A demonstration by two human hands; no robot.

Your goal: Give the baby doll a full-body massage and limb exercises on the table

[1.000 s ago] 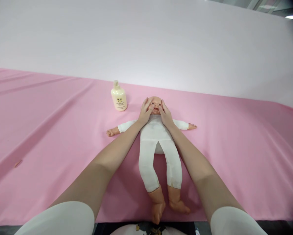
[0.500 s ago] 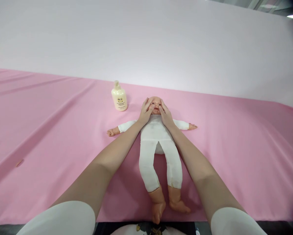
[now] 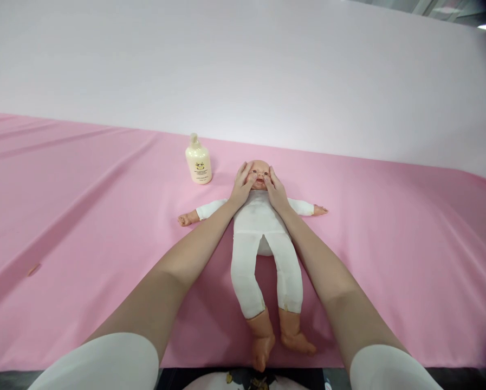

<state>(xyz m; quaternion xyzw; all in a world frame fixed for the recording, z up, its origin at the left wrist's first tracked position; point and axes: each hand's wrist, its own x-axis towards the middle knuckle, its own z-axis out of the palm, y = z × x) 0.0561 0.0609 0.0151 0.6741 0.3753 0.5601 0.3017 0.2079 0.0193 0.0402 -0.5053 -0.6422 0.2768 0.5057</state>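
A baby doll [image 3: 263, 238] in a white bodysuit lies on its back on a pink sheet [image 3: 84, 216], arms spread, bare feet toward me. My left hand [image 3: 243, 186] rests on the left side of the doll's head [image 3: 259, 172], fingers laid along the cheek. My right hand [image 3: 276, 189] rests on the right side of the head the same way. Both hands touch the face with fingers spread; neither grips anything. A cream lotion bottle [image 3: 198, 161] stands upright just left of the doll's head.
The pink sheet stretches wide to both sides, with long folds on the left. A small tan scrap [image 3: 33, 268] lies on the sheet far left. Behind the sheet rises a pale wall [image 3: 243, 70]. The sheet's near edge runs by my arms.
My fingers have shifted slightly over the doll's cheeks. The doll and bottle stay in place.
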